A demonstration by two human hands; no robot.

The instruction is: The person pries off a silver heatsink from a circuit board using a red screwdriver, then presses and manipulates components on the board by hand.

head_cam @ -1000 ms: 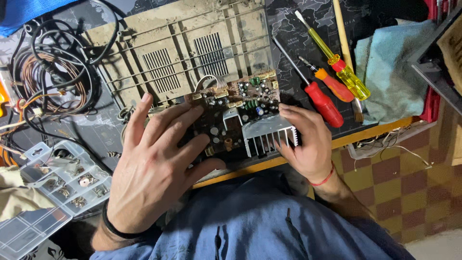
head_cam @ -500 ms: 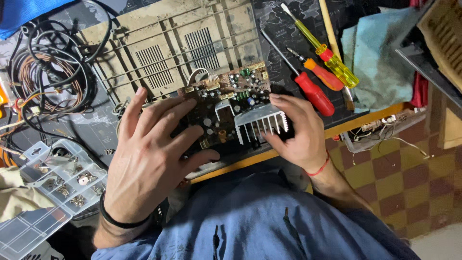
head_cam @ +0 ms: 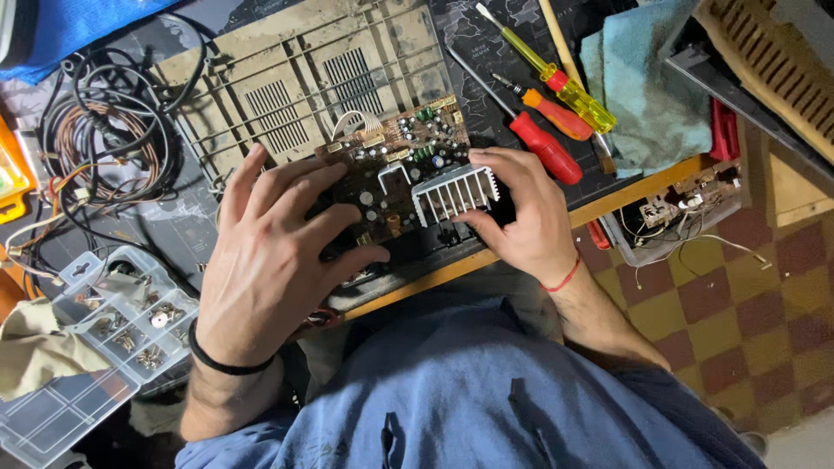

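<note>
The brown circuit board (head_cam: 395,169) lies bare at the near edge of the worktop (head_cam: 647,187), partly on a dusty grilled casing panel (head_cam: 295,74), so the opening-up looks done, while no tool is in use on it yet. The left hand (head_cam: 274,252) lies flat and spread over the board's left half; the right hand (head_cam: 521,213) pinches the finned heat sink (head_cam: 452,193) at its right end. Right of the board three screwdrivers (head_cam: 543,143) lie close; left of it wires (head_cam: 104,148) and a parts box (head_cam: 113,317) crowd in. Just behind the hands the worktop drops off to the person's lap.
</note>
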